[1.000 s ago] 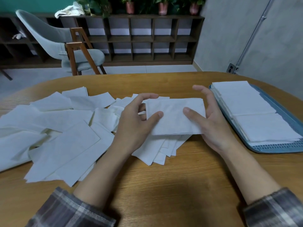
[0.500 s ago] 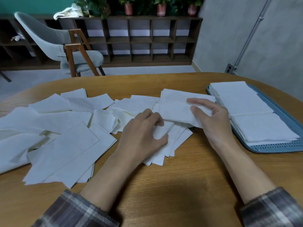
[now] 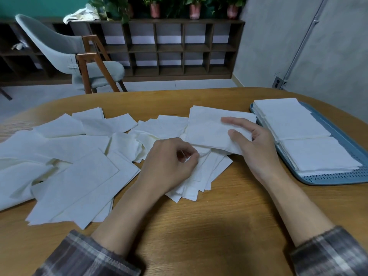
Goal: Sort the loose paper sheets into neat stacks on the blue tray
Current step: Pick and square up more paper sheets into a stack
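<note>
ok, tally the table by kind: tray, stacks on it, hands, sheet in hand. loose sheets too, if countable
tray: 1
stacks on tray: 2 (far stack, near stack)
hands: 2 (left hand, right hand)
held sheet, in right hand: 1
total: 6
loose sheets: overlapping pile, no exact count

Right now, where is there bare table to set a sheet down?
Bare wood: the near edge of the table between the forearms, the far strip behind the loose sheets, and the gap left of the blue tray. Crowded: the left half and middle; two stacks cover most of the tray.
</note>
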The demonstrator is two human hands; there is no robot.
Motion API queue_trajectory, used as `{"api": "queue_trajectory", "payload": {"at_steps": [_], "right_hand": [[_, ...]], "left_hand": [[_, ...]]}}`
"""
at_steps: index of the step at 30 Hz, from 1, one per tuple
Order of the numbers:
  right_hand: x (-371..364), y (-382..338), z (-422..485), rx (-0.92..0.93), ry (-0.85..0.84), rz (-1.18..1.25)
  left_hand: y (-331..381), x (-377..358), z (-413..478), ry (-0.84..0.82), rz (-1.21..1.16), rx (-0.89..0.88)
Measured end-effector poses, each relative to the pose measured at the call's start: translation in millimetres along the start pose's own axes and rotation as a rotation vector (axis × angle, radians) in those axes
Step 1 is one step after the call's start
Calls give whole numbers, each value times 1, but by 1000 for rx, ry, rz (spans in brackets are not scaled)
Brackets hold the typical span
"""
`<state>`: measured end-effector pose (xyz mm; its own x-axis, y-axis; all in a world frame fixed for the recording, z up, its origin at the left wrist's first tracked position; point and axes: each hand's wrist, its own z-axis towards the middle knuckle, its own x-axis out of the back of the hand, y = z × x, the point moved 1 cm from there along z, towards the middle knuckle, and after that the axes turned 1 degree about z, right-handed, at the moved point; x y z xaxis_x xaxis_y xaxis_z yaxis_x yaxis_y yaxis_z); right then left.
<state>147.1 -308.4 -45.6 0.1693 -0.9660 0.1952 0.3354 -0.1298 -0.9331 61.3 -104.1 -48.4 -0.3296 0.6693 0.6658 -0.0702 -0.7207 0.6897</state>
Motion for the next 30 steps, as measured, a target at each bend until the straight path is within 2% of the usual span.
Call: {"api": "queue_trajectory", "payload": {"at_steps": [8, 14, 17, 20, 30], "right_hand": [[-2, -2, -1, -11, -23, 10], [-2, -4, -1, -16, -16, 0], [-1, -3, -1, -6, 0, 3], [-2, -3, -1, -1, -1, 6], [-1, 0, 1, 11, -41, 173]], "left_hand": [[5, 3, -1, -28, -21, 84], [7, 5, -2, -83, -5, -79], [14, 11, -4, -116, -119, -152], [20, 16, -6, -181, -278, -145], [26, 28, -3, -110, -622, -111]]}}
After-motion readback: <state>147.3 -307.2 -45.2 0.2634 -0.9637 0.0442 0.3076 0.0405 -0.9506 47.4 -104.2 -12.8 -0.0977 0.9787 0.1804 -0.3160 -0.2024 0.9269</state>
